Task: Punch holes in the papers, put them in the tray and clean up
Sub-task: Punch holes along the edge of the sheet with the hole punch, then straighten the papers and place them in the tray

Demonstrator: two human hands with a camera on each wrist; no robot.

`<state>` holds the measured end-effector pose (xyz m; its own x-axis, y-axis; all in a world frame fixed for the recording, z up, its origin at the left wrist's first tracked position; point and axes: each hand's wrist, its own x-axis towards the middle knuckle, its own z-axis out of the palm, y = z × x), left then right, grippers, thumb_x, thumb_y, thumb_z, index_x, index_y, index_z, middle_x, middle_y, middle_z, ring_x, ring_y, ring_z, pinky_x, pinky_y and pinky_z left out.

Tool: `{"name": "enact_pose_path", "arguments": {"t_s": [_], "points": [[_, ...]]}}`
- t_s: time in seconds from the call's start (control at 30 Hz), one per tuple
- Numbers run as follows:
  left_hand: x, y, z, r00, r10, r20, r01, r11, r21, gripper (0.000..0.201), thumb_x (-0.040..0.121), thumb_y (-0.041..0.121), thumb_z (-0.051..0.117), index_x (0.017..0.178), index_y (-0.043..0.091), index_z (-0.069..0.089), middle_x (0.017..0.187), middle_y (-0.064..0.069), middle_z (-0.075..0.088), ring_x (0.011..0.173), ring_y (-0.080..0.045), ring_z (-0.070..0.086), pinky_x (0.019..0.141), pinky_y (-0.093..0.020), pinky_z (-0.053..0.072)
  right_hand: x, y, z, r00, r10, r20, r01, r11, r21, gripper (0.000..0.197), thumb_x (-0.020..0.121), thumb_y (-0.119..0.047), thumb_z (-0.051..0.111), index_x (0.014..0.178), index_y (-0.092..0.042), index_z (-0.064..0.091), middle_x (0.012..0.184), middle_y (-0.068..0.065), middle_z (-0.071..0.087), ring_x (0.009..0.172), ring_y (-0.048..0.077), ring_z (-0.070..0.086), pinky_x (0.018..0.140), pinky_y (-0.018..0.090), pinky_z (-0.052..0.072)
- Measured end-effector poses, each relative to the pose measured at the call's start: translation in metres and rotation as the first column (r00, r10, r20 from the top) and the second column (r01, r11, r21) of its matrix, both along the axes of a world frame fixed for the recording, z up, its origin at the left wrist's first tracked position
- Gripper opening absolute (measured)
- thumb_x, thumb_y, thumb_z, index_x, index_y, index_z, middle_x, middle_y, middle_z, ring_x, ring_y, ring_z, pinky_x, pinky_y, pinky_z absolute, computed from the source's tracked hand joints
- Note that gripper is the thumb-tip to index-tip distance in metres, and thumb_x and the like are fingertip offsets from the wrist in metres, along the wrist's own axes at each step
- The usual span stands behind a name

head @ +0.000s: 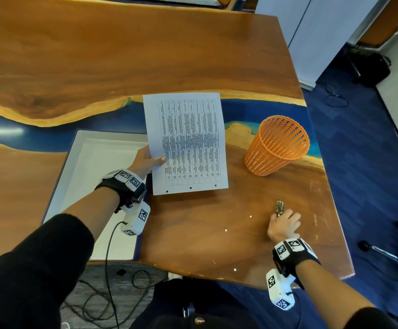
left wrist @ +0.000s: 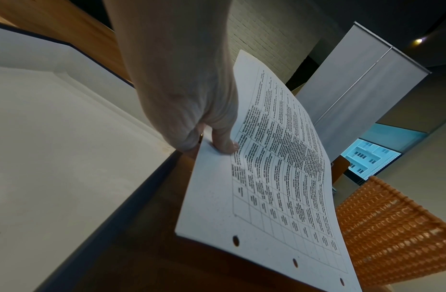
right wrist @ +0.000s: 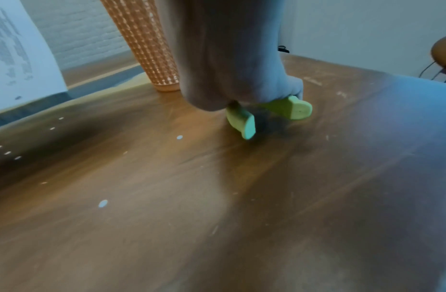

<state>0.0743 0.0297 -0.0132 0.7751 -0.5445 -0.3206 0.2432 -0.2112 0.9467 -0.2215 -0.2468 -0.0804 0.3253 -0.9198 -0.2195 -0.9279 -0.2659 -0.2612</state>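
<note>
My left hand [head: 149, 160] pinches the left edge of a printed sheaf of papers [head: 186, 141], thumb [left wrist: 225, 145] on top, holding it tilted above the table beside the white tray [head: 84, 162]. Three punched holes [left wrist: 235, 241] run along the papers' near edge. My right hand [head: 284, 224] lies curled over a hand-held hole punch [head: 279, 207] down on the table at the right. Its metal head sticks out past the fingers, and its green handles [right wrist: 246, 122] show under the palm.
An orange mesh basket [head: 276, 146] stands upright at the back right, near the table's edge. Small white paper dots [head: 226, 230] lie scattered on the wood between my hands. The table's front edge [head: 217, 277] is close to my right wrist. A cable hangs under my left arm.
</note>
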Motion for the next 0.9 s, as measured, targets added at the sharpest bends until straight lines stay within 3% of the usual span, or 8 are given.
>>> {"name": "enact_pose_path", "arguments": {"t_s": [0.2,0.37,0.47,0.53,0.63,0.7,0.77,0.9], "points": [[-0.003,-0.001,0.0,1.0,0.011,0.003,-0.011,1.0,-0.007,0.046,0.086,-0.009,0.057,0.131,-0.004,0.047,0.121,-0.017,0.059,0.107,-0.031,0.06,0.099,-0.053,0.044,-0.007,0.0,-0.01,0.996,-0.082,-0.018,0.082,0.997,0.007,0.046,0.089,-0.025,0.058,0.116,0.006,0.038,0.125,0.028,0.035,0.113,0.04,0.037,0.087,0.055,0.04],[-0.004,0.0,0.001,1.0,-0.013,0.029,0.013,1.0,-0.016,0.046,0.086,-0.007,0.058,0.131,0.0,0.049,0.113,0.0,0.066,0.101,-0.016,0.065,0.096,-0.047,0.048,0.001,-0.006,0.002,0.991,-0.123,-0.06,0.124,0.992,0.011,0.042,0.088,-0.027,0.055,0.114,0.002,0.039,0.124,0.024,0.037,0.116,0.035,0.035,0.098,0.054,0.031],[-0.006,0.0,0.002,1.0,-0.019,0.025,0.02,0.999,-0.032,0.044,0.085,-0.007,0.059,0.127,0.004,0.052,0.101,0.011,0.072,0.094,-0.008,0.069,0.093,-0.045,0.05,0.031,-0.005,0.028,0.984,0.062,0.168,-0.055,0.997,-0.045,0.025,0.09,-0.018,0.047,0.11,-0.003,0.052,0.119,0.02,0.05,0.114,0.035,0.044,0.096,0.045,0.035],[-0.008,0.0,0.006,1.0,-0.026,0.012,0.026,0.999,-0.047,0.039,0.084,-0.004,0.064,0.12,0.009,0.056,0.098,0.011,0.073,0.092,-0.007,0.07,0.092,-0.045,0.052,0.057,0.004,0.05,0.851,0.211,0.481,-0.269,0.962,0.054,0.018,0.092,-0.011,0.047,0.103,-0.006,0.061,0.109,0.015,0.062,0.105,0.031,0.056,0.085,0.026,0.04],[-0.015,-0.002,0.015,0.997,-0.074,-0.023,0.071,0.992,-0.1,0.043,0.072,0.013,0.074,0.112,0.018,0.06,0.098,0.01,0.074,0.092,-0.009,0.071,0.085,-0.04,0.056,0.1,0.02,0.09,0.687,0.128,0.715,-0.458,0.841,0.289,0.034,0.092,-0.021,0.055,0.123,-0.008,0.052,0.113,0.004,0.06,0.105,0.016,0.055,0.073,0.006,0.038],[-0.02,-0.002,0.022,0.993,-0.104,-0.061,0.095,0.985,-0.146,0.061,0.061,0.028,0.086,0.115,0.016,0.06,0.104,0.005,0.074,0.097,-0.014,0.07,0.078,-0.035,0.059,0.125,0.028,0.112,0.627,0.033,0.779,-0.549,0.727,0.411,0.054,0.089,-0.025,0.06,0.136,-0.014,0.036,0.115,-0.006,0.057,0.104,0.008,0.056,0.074,0.01,0.046],[-0.025,-0.003,0.029,0.992,-0.121,-0.046,0.111,0.979,-0.173,0.069,0.063,0.031,0.084,0.122,0.009,0.056,0.108,0.003,0.072,0.1,-0.016,0.07,0.075,-0.03,0.059,0.142,0.031,0.128,0.539,-0.02,0.842,-0.623,0.664,0.415,0.053,0.085,-0.019,0.065,0.131,-0.022,0.038,0.112,-0.007,0.062,0.101,0.008,0.063,0.077,0.019,0.055],[-0.044,-0.013,0.036,0.99,0.077,0.122,-0.055,0.982,-0.18,0.038,0.087,0.0,0.06,0.124,0.005,0.054,0.105,0.009,0.071,0.096,-0.008,0.069,0.086,-0.031,0.057,0.156,0.035,0.143,0.436,0.151,0.887,-0.598,0.786,0.16,0.041,0.081,-0.012,0.069,0.119,-0.014,0.055,0.115,0.004,0.065,0.108,0.017,0.062,0.093,0.038,0.051]]}}
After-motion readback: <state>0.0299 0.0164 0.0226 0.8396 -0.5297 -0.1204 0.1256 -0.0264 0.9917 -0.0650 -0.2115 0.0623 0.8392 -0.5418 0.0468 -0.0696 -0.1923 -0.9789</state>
